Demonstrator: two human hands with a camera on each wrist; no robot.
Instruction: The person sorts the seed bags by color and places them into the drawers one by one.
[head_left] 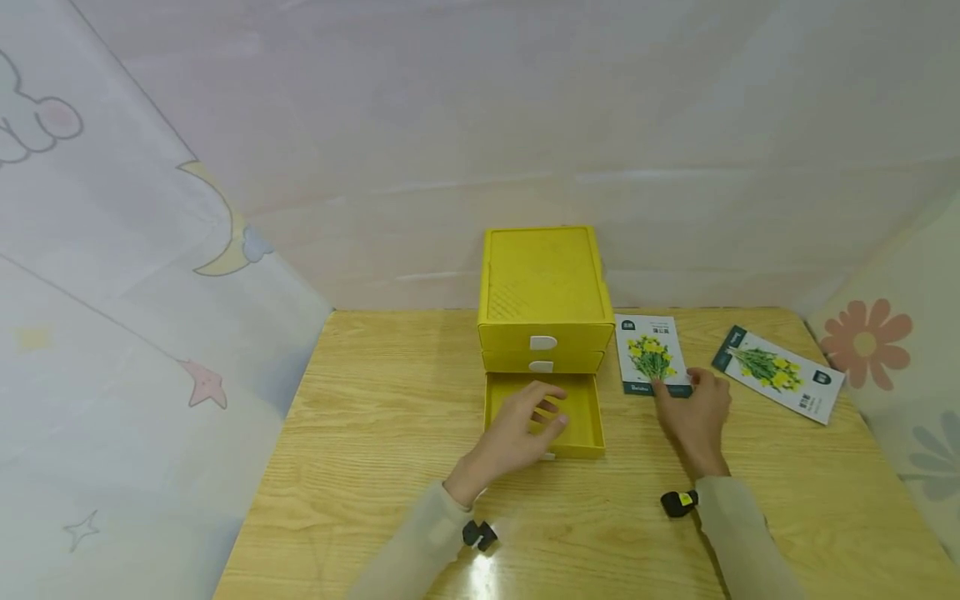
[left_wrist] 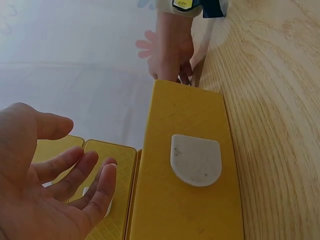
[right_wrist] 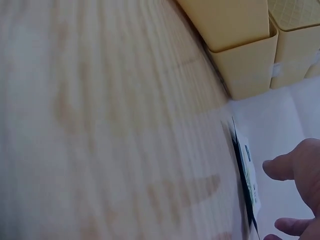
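Note:
A small yellow drawer unit (head_left: 546,279) stands against the back wall, its bottom drawer (head_left: 581,417) pulled out. Above that drawer my left hand (head_left: 521,429) hovers, fingers loosely bent and holding nothing; the left wrist view shows it beside the drawer's white handle (left_wrist: 196,161). Just right of the unit lies a flat white packet (head_left: 652,350) printed with yellow flowers, a dark green band on its near edge. My right hand (head_left: 696,417) is at that near edge, thumb and fingers spread apart in the right wrist view. Whether the fingertips touch the packet is hard to tell.
A second flower-printed packet (head_left: 780,375) lies slanted to the right of my right hand. Wood-grain tabletop (head_left: 360,433) extends around the unit. Pale patterned sheets (head_left: 405,167) hang behind the table and on both sides.

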